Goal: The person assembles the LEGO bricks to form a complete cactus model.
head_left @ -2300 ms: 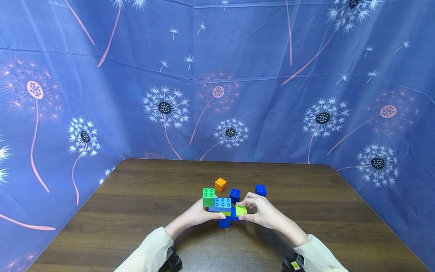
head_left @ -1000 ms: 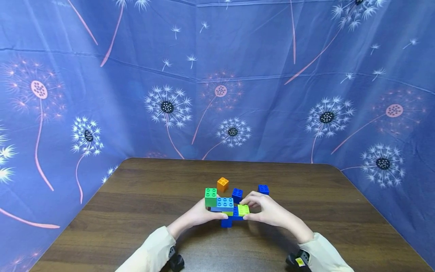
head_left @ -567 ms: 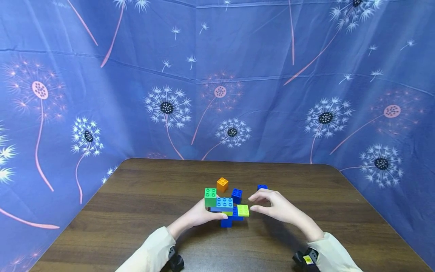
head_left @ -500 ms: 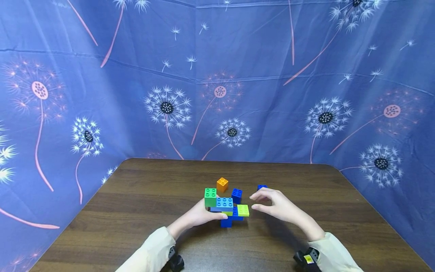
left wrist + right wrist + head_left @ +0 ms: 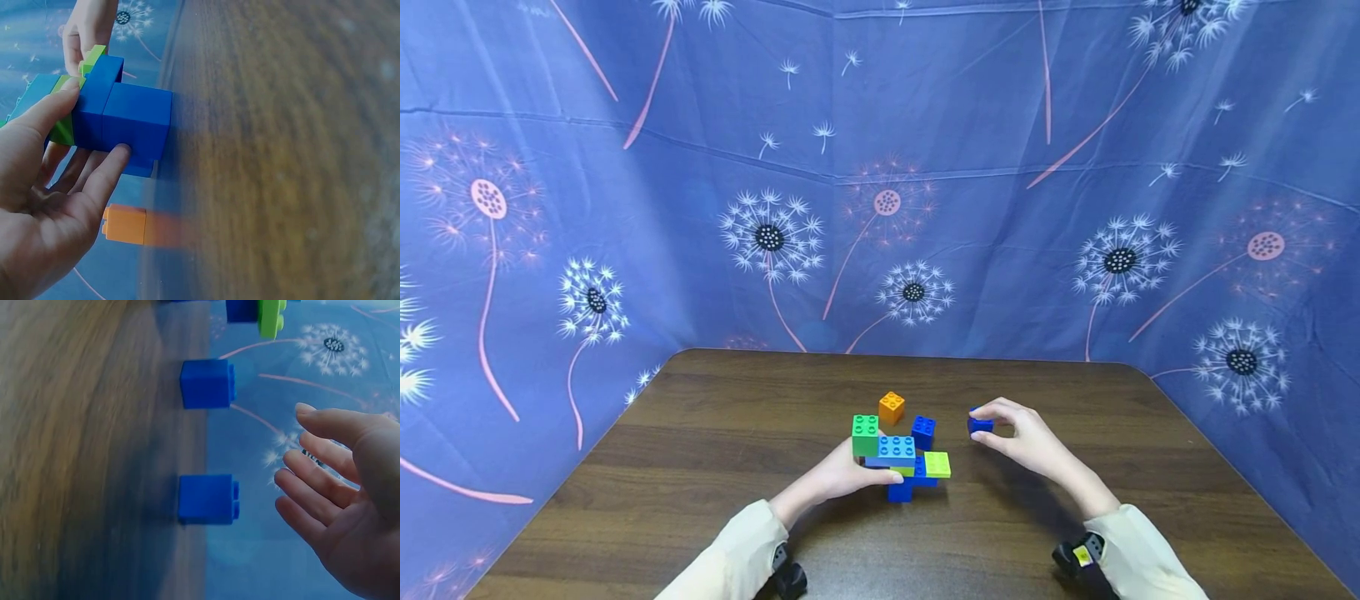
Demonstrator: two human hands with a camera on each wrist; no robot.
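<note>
My left hand [image 5: 842,472] grips a stack of toy building bricks [image 5: 897,450], its thumb on the near side. The stack joins a green brick, a light blue brick, lime pieces and blue bricks; a thin lime piece [image 5: 937,464] juts out at its right. In the left wrist view the fingers [image 5: 107,175] press against the blue bricks [image 5: 134,119] at the bottom. My right hand [image 5: 1028,436] is at a loose blue brick [image 5: 980,423], thumb and fingers spread. The right wrist view shows a gap between that hand [image 5: 350,481] and the blue brick [image 5: 206,499].
Another loose blue brick [image 5: 923,432] stands just behind the stack. An orange brick [image 5: 891,407] stands farther back on the brown wooden table [image 5: 760,400]. A blue cloth with a dandelion print [image 5: 1000,167] hangs behind the table.
My right hand has let go of the lime piece on the stack, then moved right and away from me to the far loose blue brick. The left hand keeps its hold on the stack.
</note>
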